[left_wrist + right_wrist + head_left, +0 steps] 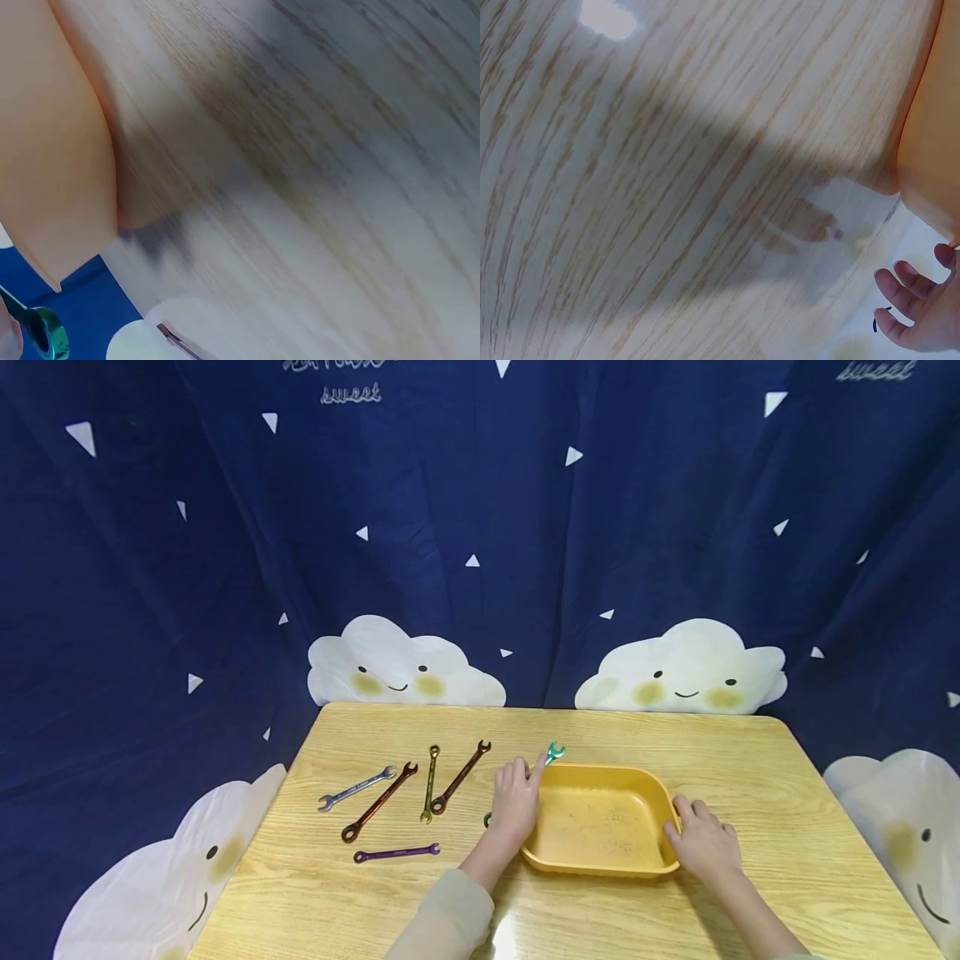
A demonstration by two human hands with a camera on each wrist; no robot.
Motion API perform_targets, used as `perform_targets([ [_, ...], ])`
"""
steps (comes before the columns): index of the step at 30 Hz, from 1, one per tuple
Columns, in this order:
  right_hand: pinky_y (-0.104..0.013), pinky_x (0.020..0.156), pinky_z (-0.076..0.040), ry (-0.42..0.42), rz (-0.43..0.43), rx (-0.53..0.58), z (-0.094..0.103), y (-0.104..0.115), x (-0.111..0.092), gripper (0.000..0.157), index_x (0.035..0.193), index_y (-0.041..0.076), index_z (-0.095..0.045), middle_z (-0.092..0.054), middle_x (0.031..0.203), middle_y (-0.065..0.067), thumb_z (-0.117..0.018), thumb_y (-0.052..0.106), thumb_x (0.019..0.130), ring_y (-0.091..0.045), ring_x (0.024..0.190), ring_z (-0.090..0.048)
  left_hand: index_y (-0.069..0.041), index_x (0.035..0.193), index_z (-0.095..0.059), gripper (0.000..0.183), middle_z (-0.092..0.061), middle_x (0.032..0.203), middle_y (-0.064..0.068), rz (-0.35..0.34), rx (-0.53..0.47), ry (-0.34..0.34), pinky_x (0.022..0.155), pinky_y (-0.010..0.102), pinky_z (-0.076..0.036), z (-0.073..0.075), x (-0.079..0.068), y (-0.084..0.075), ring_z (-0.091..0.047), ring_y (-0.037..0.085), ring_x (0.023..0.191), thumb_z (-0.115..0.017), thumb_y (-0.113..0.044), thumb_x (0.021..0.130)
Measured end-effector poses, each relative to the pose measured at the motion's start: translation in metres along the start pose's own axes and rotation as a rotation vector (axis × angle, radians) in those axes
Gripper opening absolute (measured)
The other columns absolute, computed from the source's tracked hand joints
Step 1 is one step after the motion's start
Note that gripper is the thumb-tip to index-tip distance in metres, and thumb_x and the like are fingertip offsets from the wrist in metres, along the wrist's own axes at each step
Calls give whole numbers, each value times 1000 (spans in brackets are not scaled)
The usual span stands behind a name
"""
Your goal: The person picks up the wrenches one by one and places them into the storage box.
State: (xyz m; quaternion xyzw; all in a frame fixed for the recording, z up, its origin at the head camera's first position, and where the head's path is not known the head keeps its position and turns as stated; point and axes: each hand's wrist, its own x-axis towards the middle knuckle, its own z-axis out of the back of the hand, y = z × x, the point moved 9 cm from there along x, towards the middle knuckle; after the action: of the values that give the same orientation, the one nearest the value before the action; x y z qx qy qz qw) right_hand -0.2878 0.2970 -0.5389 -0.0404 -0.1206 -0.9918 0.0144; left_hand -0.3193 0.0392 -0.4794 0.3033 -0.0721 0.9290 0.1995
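A yellow plastic bin stands on the table between both hands. My left hand is at its left rim and grips a green wrench. The wrench's open end sticks out past the fingers; its ring end shows in the left wrist view, and the palm hides the middle of the shaft. On the other side, my right hand holds the bin's right rim between thumb and forefinger. In the right wrist view the other fingers are loosely bent, off the bin.
Left of the bin lie several wrenches: a blue-silver one, an orange-red one, a yellow one, a dark red one and a purple one. Behind the wooden table hangs a navy curtain with clouds.
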Motion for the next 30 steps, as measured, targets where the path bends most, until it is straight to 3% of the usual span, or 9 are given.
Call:
perform_targets([
  [8,-59,69,-35,-6,4,-3,1,1,0,33,114,5,-42,-47,108,-24,-44,29,92,-44,87,-52,-21,129,-51,56,-39,82,0,-109,32,27,67,24,-30,1,3,-21,-37,12,73,-64,-9,76],
  [17,-59,69,-35,-17,11,-13,1,1,0,31,114,6,-42,-48,108,-24,-44,29,92,-44,88,-51,-24,131,-48,51,-42,87,1,-258,108,53,72,25,-34,-1,3,-47,-42,13,75,-56,-9,83],
  [26,-59,70,-35,-26,11,-31,3,1,-1,32,114,6,-42,-48,108,-24,-44,30,92,-44,93,-49,-24,131,-48,55,-43,90,1,-384,137,60,71,25,-33,-5,0,-70,-42,13,76,-59,-10,79],
  [30,-59,69,-35,-35,12,-37,3,1,-1,32,113,7,-43,-48,106,-23,-44,30,92,-44,92,-49,-25,132,-47,52,-42,90,0,-421,143,80,71,25,-31,-9,-2,-77,-40,13,74,-55,-11,83],
])
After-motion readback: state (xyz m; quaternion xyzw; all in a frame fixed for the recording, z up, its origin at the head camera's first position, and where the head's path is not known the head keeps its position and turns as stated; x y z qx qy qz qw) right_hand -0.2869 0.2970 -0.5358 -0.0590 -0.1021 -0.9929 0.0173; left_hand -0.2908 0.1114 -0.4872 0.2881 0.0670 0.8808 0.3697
